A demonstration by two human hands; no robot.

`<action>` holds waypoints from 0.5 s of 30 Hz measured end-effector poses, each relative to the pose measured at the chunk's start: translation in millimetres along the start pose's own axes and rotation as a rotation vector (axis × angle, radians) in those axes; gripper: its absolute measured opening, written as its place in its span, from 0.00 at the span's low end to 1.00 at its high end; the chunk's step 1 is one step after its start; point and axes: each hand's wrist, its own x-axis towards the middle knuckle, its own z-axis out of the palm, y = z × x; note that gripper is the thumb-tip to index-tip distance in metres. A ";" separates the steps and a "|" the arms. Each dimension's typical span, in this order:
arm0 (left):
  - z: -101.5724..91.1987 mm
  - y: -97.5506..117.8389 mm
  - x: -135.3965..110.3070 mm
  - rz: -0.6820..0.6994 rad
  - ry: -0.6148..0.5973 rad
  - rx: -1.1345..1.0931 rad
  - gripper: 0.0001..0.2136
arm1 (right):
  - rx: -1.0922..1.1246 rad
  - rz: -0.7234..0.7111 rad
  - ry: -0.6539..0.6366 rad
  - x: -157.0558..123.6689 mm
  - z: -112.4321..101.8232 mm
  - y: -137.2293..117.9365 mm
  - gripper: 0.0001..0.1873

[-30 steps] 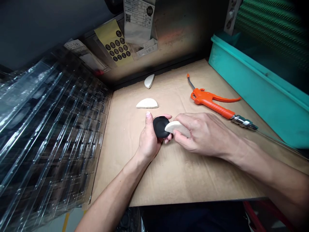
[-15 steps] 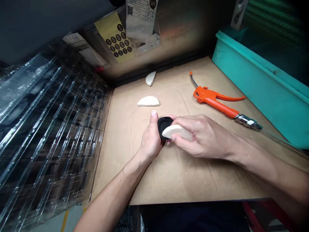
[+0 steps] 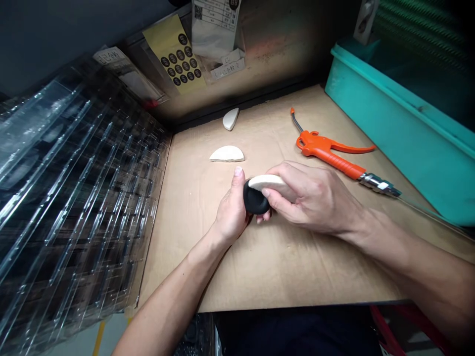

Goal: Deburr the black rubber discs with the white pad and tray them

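Note:
My left hand (image 3: 232, 210) is closed round a small round black part (image 3: 255, 201), thumb up along its left side. My right hand (image 3: 308, 198) pinches a white half-moon block (image 3: 265, 181) and presses its edge against the top of the black part. Both hands sit over the middle of the cardboard-covered bench (image 3: 260, 257). Two more white half-moon blocks lie behind them, one flat (image 3: 227, 154) just beyond my left thumb and one (image 3: 230, 119) near the back wall.
A stack of clear plastic trays (image 3: 70, 207) fills the left side. An orange air blow gun (image 3: 330, 154) with a hose lies at the right, in front of a teal bin (image 3: 401, 128). Labels and a yellow sticker sheet (image 3: 174, 57) hang on the back wall.
My right hand has slid the white block from the lower right of the black part up to its top edge. My left hand has turned the part slightly.

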 end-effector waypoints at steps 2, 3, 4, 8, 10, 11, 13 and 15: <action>-3.5 1.4 0.8 -0.033 -0.046 0.013 0.36 | -0.010 0.006 -0.029 1.2 -2.1 3.8 0.11; -5.3 2.2 1.2 -0.048 -0.065 0.000 0.36 | -0.009 0.010 -0.050 1.7 -3.2 5.8 0.11; -6.9 3.2 1.7 -0.059 -0.081 -0.021 0.35 | -0.001 0.011 -0.068 1.9 -4.2 7.7 0.11; -9.8 5.9 2.5 -0.079 -0.119 -0.063 0.34 | 0.029 -0.019 -0.076 1.1 -6.0 12.7 0.10; -9.7 6.1 2.8 -0.084 -0.118 -0.060 0.33 | 0.011 -0.045 -0.071 0.4 -6.3 14.3 0.10; -9.6 5.9 2.9 -0.087 -0.114 -0.062 0.33 | -0.002 -0.052 -0.074 0.2 -6.4 15.0 0.10; -9.8 5.0 3.4 -0.087 -0.105 -0.074 0.32 | -0.019 -0.042 -0.086 0.0 -7.2 16.5 0.11; -10.7 3.9 3.9 -0.078 -0.099 -0.089 0.32 | -0.016 0.004 -0.106 -0.1 -8.8 17.6 0.11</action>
